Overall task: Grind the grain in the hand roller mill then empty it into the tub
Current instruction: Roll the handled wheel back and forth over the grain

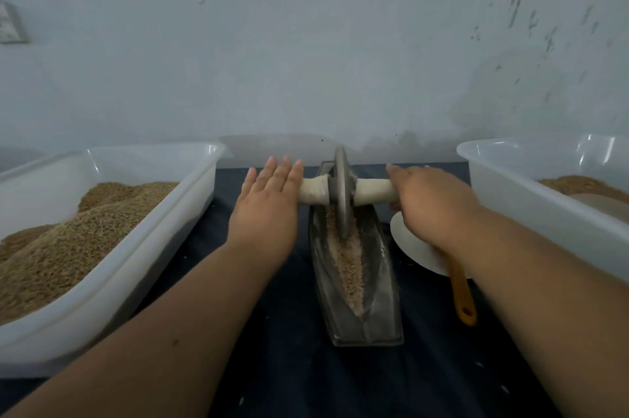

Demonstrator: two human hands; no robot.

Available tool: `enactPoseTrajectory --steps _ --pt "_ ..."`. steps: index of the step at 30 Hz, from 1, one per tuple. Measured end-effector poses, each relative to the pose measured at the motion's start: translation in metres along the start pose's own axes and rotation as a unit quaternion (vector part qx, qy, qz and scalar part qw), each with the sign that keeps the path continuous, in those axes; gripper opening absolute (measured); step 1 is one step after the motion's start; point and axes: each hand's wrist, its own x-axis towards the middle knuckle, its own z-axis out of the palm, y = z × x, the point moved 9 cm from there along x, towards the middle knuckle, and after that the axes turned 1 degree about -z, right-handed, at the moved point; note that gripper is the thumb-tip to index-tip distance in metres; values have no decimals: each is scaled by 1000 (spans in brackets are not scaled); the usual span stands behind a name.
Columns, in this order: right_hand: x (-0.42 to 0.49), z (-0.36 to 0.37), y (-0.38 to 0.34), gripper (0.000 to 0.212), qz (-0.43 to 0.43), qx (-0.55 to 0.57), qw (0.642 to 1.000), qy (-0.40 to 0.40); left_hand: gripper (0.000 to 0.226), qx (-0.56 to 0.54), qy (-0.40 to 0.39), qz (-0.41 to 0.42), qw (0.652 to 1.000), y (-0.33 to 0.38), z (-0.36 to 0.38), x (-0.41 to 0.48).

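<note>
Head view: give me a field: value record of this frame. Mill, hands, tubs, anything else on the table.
mill: boat-shaped metal trough on a dark cloth, metal wheel standing in it at the far end
grain in the trough: a strip along the groove
left hand: flat, fingers extended, palm on the left handle
right hand: over the right handle, grip not clear
left tub: heaped with grain
right tub: thin layer only
scoop: white, yellow handle, lying right of the trough
</note>
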Motion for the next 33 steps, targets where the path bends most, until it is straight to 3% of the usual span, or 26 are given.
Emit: enactPoseTrajectory --steps 4,9,14,16,19,23,28,33 --pt "-2 -9 -2 17 -32 12 999 -27 52 -20 11 16 1000 2 -14 -3" --pt "-33 -33 -11 21 -107 59 965 -234 21 38 -134 40 989 11 -43 -15" --pt "-58 -48 -14 21 -145 104 919 -351 27 113 -219 87 965 17 -67 -39" --pt "-57 -51 -16 16 -160 116 918 -343 30 106 -233 92 962 15 -67 -42" --pt "-46 -46 -16 24 -152 119 937 -292 46 53 -224 70 971 7 -57 -37" --pt "-22 -19 -8 34 -98 95 970 -199 32 -53 -119 3 991 -4 -39 -17" --pt "-1 9 7 47 -14 67 997 -31 59 10 -8 4 1000 2 -16 -6" --pt "-1 9 6 44 -41 59 997 -29 70 50 6 26 998 0 -16 -11"
